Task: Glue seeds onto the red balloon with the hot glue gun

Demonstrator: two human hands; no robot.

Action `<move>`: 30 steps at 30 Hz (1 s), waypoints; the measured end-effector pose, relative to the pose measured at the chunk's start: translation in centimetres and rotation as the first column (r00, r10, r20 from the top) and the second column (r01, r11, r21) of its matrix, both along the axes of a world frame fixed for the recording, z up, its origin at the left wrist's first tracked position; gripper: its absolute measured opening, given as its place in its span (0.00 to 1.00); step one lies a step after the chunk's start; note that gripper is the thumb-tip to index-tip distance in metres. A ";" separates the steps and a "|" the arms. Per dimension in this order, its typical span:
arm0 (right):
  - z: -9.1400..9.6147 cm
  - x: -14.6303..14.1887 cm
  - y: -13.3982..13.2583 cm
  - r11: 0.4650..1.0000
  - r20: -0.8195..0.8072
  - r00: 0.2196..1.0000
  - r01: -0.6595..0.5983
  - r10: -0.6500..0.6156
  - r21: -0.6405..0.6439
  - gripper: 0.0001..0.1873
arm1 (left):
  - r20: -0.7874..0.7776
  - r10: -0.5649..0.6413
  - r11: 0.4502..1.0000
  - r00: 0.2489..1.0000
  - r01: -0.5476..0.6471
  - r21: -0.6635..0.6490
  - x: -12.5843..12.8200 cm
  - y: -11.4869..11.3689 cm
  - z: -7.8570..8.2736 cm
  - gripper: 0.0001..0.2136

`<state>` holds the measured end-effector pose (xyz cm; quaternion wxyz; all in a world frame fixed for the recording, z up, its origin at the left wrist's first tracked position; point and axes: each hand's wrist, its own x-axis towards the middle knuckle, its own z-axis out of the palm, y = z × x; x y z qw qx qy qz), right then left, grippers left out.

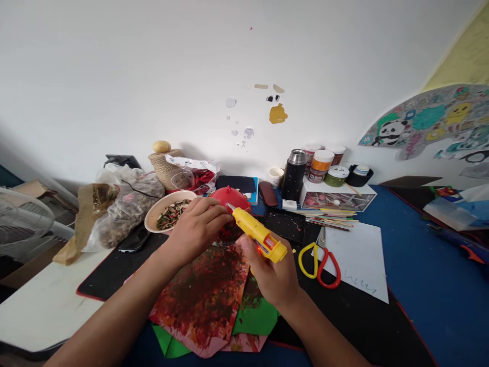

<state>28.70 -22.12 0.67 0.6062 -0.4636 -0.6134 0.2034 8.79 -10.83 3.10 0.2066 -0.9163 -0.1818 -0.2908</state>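
My right hand (273, 278) is wrapped round a yellow hot glue gun (260, 234), whose nozzle points up and left towards a red rounded thing (231, 198). That thing looks like a balloon with a small knot on top; its lower part is dark and mostly hidden behind my hands. My left hand (200, 221) reaches to its left side with fingers bent together, their tips near the nozzle. What they hold, if anything, is hidden. Just left of this hand stands a pale bowl (152, 216) of mixed seeds or shell pieces (171, 213). Paint-stained paper (198, 300) lies beneath.
Scissors (319, 265) with yellow and red handles lie at right on white paper (367, 255) and a black mat. Behind are a black flask (295, 176), paint jars (321, 165) on a box, thin sticks (328, 218) and a twine cone (168, 171). Plastic bags (122, 209) sit left.
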 end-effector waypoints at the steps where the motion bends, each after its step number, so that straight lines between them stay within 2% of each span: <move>1: 0.0 0.0 0.0 1.000 0.005 1.000 0.000 0.000 0.001 0.18 | 0.000 -0.001 1.000 1.000 0.001 -0.002 0.0 0.0 0.0 0.11; 7: 0.2 0.0 -0.2 1.000 0.027 1.000 -0.004 0.005 -0.016 0.18 | -0.028 -0.003 0.999 1.000 0.002 -0.036 0.1 0.0 -0.3 0.12; 16: 0.2 0.0 -0.2 1.000 0.011 1.000 -0.012 0.012 -0.015 0.18 | -0.002 0.031 0.999 1.000 -0.031 -0.008 0.2 -0.2 -0.2 0.13; 20: 0.1 0.0 -0.2 1.000 0.019 1.000 -0.002 0.002 -0.002 0.18 | -0.008 -0.001 0.999 1.000 0.000 -0.040 0.0 -0.4 0.0 0.11; 25: 0.1 0.0 -0.2 1.000 0.021 1.000 -0.003 0.003 -0.014 0.18 | 0.100 -0.046 0.995 0.994 0.055 -0.087 -0.3 -0.4 -0.1 0.11; 30: 0.0 0.1 -0.1 1.000 -0.003 1.000 -0.003 0.002 -0.014 0.19 | 0.254 -0.026 0.989 0.967 0.062 -0.136 -0.7 -0.8 0.3 0.10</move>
